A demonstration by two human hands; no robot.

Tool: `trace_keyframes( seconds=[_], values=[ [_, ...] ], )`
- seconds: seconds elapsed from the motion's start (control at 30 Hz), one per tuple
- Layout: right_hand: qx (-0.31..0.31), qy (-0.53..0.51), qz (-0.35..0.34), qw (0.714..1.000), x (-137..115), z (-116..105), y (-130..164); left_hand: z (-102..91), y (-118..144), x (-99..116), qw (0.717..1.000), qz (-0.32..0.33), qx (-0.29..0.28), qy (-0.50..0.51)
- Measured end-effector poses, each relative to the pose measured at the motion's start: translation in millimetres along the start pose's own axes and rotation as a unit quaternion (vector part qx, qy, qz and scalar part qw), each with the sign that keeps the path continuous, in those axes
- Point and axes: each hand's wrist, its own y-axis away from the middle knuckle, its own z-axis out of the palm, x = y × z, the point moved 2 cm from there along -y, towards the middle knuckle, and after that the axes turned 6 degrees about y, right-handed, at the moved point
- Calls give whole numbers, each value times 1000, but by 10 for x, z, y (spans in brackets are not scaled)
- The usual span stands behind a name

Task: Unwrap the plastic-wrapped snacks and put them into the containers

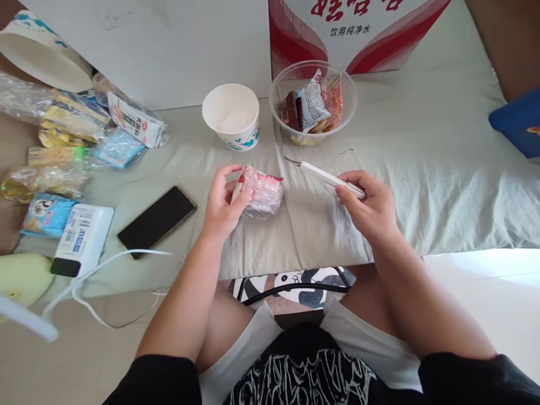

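In the middle of the cloth-covered surface, my left hand (225, 201) is closed on the left side of a small red and clear plastic snack packet (262, 194), thumb in front and fingers behind. What is inside the packet I cannot make out. My right hand (371, 205) grips a white-handled craft knife (323, 175), its thin blade pointing left toward the packet but apart from it. Just behind the packet stands a paper cup (234, 121) with a blue print. To its right, a clear plastic bowl (313, 104) holds several wrapped snacks.
A black phone (157, 221) lies left of my left hand. Farther left are a white power bank (84, 239) with a white cable (113, 259) and several snack packets (76, 115). A red and white carton (358, 36) stands at the back; a blue object (517, 122) sits at far right.
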Motion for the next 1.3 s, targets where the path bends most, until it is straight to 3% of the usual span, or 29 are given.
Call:
trace_keyframes(
  seconds=[0.23, 0.5, 0.9, 1.07, 1.3],
  values=[
    [-83, -31, -20, 996, -127, 183, 82, 28, 50, 105, 987, 65, -31, -145],
    [-142, -9, -45, 989, -188, 301, 81, 54, 47, 128, 986, 64, -40, -146],
    [-130, -39, -61, 989, -165, 292, 110, 100, 61, 117, 972, 127, -80, -180],
    [-129, -22, -41, 991, -143, 261, 95, 3, 13, 39, 977, 146, -59, -143],
    [-145, -12, -28, 989, -51, 202, 47, -244, -89, -103, 990, 142, 4, 20]
  ],
)
